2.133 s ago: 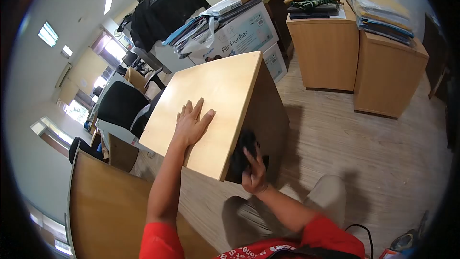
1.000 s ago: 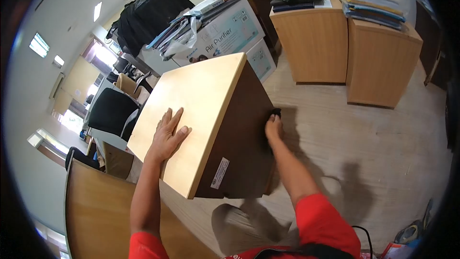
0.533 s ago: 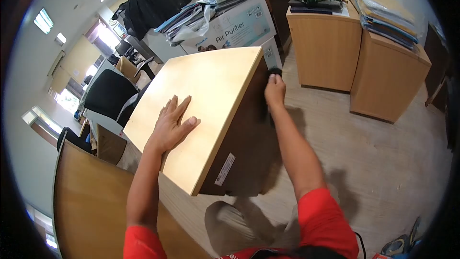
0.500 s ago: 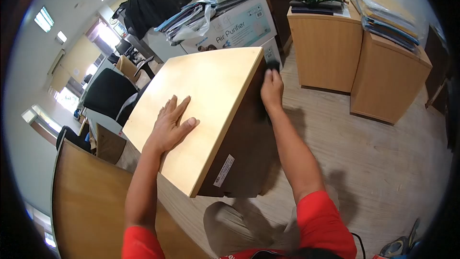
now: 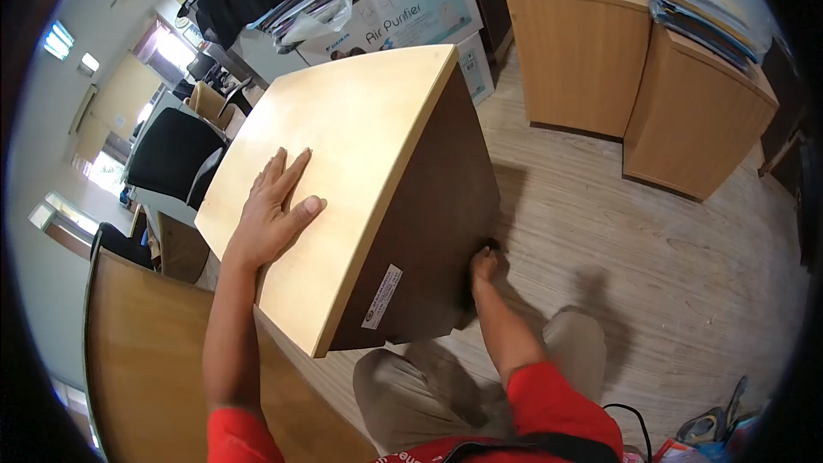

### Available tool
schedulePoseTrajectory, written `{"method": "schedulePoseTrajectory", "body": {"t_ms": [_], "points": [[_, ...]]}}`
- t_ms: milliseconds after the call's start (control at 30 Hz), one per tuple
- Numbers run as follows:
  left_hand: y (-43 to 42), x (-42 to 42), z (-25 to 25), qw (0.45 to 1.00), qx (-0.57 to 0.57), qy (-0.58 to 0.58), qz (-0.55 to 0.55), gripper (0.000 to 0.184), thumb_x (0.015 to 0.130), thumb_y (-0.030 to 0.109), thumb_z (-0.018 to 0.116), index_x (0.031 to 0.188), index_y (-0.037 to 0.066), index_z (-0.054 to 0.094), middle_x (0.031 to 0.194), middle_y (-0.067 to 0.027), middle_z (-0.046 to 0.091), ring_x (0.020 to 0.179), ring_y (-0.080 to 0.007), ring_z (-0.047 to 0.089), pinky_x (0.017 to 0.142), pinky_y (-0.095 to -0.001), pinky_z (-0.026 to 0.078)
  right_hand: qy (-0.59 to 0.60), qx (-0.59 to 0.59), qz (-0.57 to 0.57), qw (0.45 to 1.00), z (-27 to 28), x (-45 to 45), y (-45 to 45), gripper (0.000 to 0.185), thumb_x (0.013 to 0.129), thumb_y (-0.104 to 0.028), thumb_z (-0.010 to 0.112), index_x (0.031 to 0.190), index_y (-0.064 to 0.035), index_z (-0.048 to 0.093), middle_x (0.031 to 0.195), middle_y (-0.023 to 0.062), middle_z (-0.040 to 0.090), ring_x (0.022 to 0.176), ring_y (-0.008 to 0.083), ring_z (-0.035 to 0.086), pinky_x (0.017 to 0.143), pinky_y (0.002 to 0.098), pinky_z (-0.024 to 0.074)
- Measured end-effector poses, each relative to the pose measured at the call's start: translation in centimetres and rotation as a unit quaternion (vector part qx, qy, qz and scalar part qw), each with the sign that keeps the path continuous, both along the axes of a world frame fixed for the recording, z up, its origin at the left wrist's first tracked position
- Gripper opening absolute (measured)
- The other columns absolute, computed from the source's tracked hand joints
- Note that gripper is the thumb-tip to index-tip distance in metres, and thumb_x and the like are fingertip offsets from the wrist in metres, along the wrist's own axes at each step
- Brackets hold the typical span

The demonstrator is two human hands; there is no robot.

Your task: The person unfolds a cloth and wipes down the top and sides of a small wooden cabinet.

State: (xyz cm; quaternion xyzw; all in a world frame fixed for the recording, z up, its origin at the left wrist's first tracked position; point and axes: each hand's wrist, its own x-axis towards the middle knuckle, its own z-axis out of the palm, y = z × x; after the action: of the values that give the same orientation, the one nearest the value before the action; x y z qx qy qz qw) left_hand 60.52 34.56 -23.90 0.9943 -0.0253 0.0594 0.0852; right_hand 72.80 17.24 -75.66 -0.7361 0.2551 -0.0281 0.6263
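Note:
A wooden cabinet (image 5: pixel 429 214) with a pale, curved top panel (image 5: pixel 343 111) and dark brown side stands in front of me. A white label (image 5: pixel 381 296) is stuck low on that side. My left hand (image 5: pixel 273 214) lies flat on the pale panel, fingers spread. Low beside the cabinet's dark side, my right hand (image 5: pixel 484 267) is closed around a black cloth-like item (image 5: pixel 490 245). Little of that item shows; most of it is hidden by the hand and the shadow.
Two light-wood cabinets (image 5: pixel 574 60) stand at back right with folders (image 5: pixel 699 17) on top. An Air Purifier box (image 5: pixel 411 13) is behind. Black chairs (image 5: pixel 176 154) and a curved brown wooden panel (image 5: pixel 146 334) are at left. A cable (image 5: pixel 639 416) and footwear (image 5: pixel 707 424) lie at lower right.
My right hand has moved down along the cabinet's dark side, from near its upper far edge to low down. My left hand stays on the panel. The view has tilted downward.

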Motion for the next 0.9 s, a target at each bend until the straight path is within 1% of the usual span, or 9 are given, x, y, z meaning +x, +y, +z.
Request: {"method": "schedulePoseTrajectory", "body": {"t_ms": [67, 133, 233, 433, 500, 600, 733, 833, 900], "points": [[0.1, -0.3, -0.2, 1.0, -0.004, 0.006, 0.002, 0.085, 0.088, 0.065, 0.058, 0.154, 0.013, 0.042, 0.16, -0.032, 0.023, 0.151, -0.0433, 0.021, 0.12, -0.0477, 0.022, -0.14, 0.01, -0.079, 0.987, 1.3, -2.3, 0.2, 0.047, 0.108, -0.03, 0.04, 0.137, 0.0056, 0.053, 0.134, 0.0285, 0.058, 0.124, 0.0411, 0.055, 0.106, 0.0432, 0.04], [0.0, -0.1, -0.2, 1.0, -0.028, -0.002, -0.009, 0.086, 0.088, 0.065, 0.059, 0.154, 0.012, 0.042, 0.16, -0.0322, 0.023, 0.151, -0.0437, 0.021, 0.12, -0.0479, 0.021, -0.173, 0.064, -0.032, 0.982, 10.8, 0.6, -2.9, 0.045, 0.107, -0.027, 0.041, 0.137, 0.0046, 0.053, 0.133, 0.0305, 0.057, 0.123, 0.045, 0.054, 0.104, 0.0465, 0.0406], [-0.2, 0.0, 0.0, 1.0, -0.026, 0.004, -0.002, 0.086, 0.088, 0.064, 0.06, 0.153, 0.011, 0.042, 0.16, -0.032, 0.023, 0.151, -0.0438, 0.02, 0.121, -0.0481, 0.021, -0.208, 0.064, 0.013, 0.976, 11.8, 6.2, -5.2, 0.049, 0.107, -0.031, 0.044, 0.138, 0.0051, 0.052, 0.134, 0.029, 0.056, 0.125, 0.0438, 0.053, 0.104, 0.0451, 0.0408], [-0.4, -0.3, 0.2, 1.0, -0.019, 0.001, 0.015, 0.084, 0.086, 0.062, 0.062, 0.153, 0.015, 0.043, 0.16, -0.0314, 0.024, 0.151, -0.044, 0.02, 0.121, -0.0487, 0.02, 0.161, 0.28, 0.038, 0.946, 0.7, 9.0, -5.7, 0.054, 0.106, -0.036, 0.04, 0.143, 0.0026, 0.049, 0.143, 0.0205, 0.054, 0.132, 0.0336, 0.05, 0.109, 0.0432, 0.0382], [-0.3, -0.2, 0.1, 1.0, -0.012, 0.008, 0.021, 0.085, 0.085, 0.062, 0.063, 0.153, 0.016, 0.044, 0.16, -0.0317, 0.024, 0.151, -0.0451, 0.021, 0.121, -0.049, 0.02, 0.198, 0.282, 0.015, 0.939, 2.7, 9.2, -4.5, 0.051, 0.108, -0.031, 0.034, 0.141, 0.0036, 0.051, 0.145, 0.0206, 0.052, 0.135, 0.0338, 0.048, 0.111, 0.045, 0.0367], [-0.4, -0.2, 0.1, 1.0, -0.011, 0.001, 0.013, 0.085, 0.085, 0.063, 0.062, 0.153, 0.015, 0.044, 0.16, -0.032, 0.025, 0.15, -0.0453, 0.022, 0.121, -0.0492, 0.02, -0.129, 0.164, -0.012, 0.978, 6.3, 13.7, -4.0, 0.05, 0.107, -0.03, 0.04, 0.141, 0.0059, 0.05, 0.142, 0.0217, 0.055, 0.132, 0.0334, 0.051, 0.112, 0.0407, 0.0371], [0.1, 0.0, 0.0, 1.0, -0.002, -0.003, 0.004, 0.088, 0.085, 0.068, 0.061, 0.153, 0.014, 0.044, 0.159, -0.0324, 0.025, 0.149, -0.045, 0.024, 0.12, -0.0493, 0.022, -0.411, 0.078, 0.04, 0.907, 30.6, 5.3, -5.2, 0.041, 0.107, -0.027, 0.047, 0.133, 0.0034, 0.056, 0.119, 0.0125, 0.066, 0.107, 0.0185, 0.056, 0.097, 0.0309, 0.0428], [0.1, -0.1, -0.2, 1.0, -0.012, -0.004, 0.005, 0.087, 0.085, 0.065, 0.062, 0.152, 0.013, 0.044, 0.16, -0.0316, 0.025, 0.15, -0.0452, 0.023, 0.121, -0.0487, 0.021, -0.5, 0.04, 0.062, 0.863, 31.4, 4.6, -5.1, 0.041, 0.107, -0.027, 0.047, 0.133, 0.0032, 0.056, 0.117, 0.0118, 0.067, 0.106, 0.0177, 0.056, 0.095, 0.0314, 0.0436], [0.2, -0.1, -0.3, 1.0, -0.017, -0.012, 0.007, 0.086, 0.085, 0.064, 0.062, 0.152, 0.013, 0.045, 0.16, -0.0315, 0.025, 0.15, -0.0454, 0.022, 0.121, -0.0484, 0.02, -0.448, 0.084, 0.061, 0.888, 26.2, 7.1, -5.6, 0.039, 0.107, -0.024, 0.044, 0.133, 0.0017, 0.056, 0.126, 0.0219, 0.062, 0.115, 0.0303, 0.059, 0.099, 0.0386, 0.0437]]}}
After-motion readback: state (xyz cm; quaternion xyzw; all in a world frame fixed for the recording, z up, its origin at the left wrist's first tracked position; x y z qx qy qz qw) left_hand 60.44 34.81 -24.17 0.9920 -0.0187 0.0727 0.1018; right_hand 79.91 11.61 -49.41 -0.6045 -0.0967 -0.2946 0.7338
